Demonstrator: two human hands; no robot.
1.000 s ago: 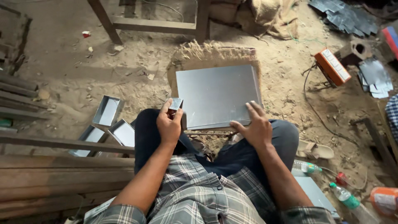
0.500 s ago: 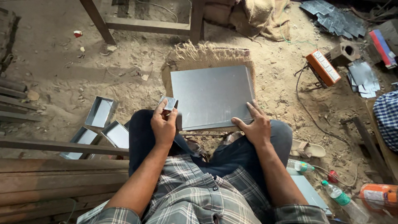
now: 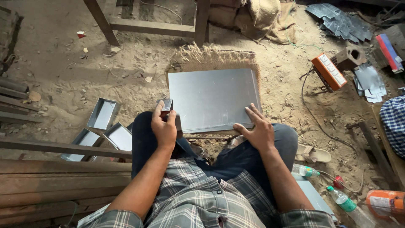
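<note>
Seated person steadying a grey metal sheet [image 3: 213,100] on a sandy floor [image 3: 63,76].

The sheet lies flat on a frayed fibre mat [image 3: 215,57], its near edge at the person's knees. The right hand [image 3: 258,131] rests open, fingers spread, pressing on the sheet's near right corner. The left hand [image 3: 163,126], at the sheet's near left corner, is closed around a small dark block-like tool [image 3: 167,104] whose tip sits just beside the sheet's left edge; what kind of tool it is I cannot quite make out. Left of the sheet, several folded metal trays [image 3: 103,114] lie on the floor. Right of the sheet stands an orange box-shaped device [image 3: 329,71] with a cable, and beyond it, farther right, a pile of metal offcuts [image 3: 369,82]. Plastic bottles [image 3: 344,202] lie near and to the right of the sheet.
</note>
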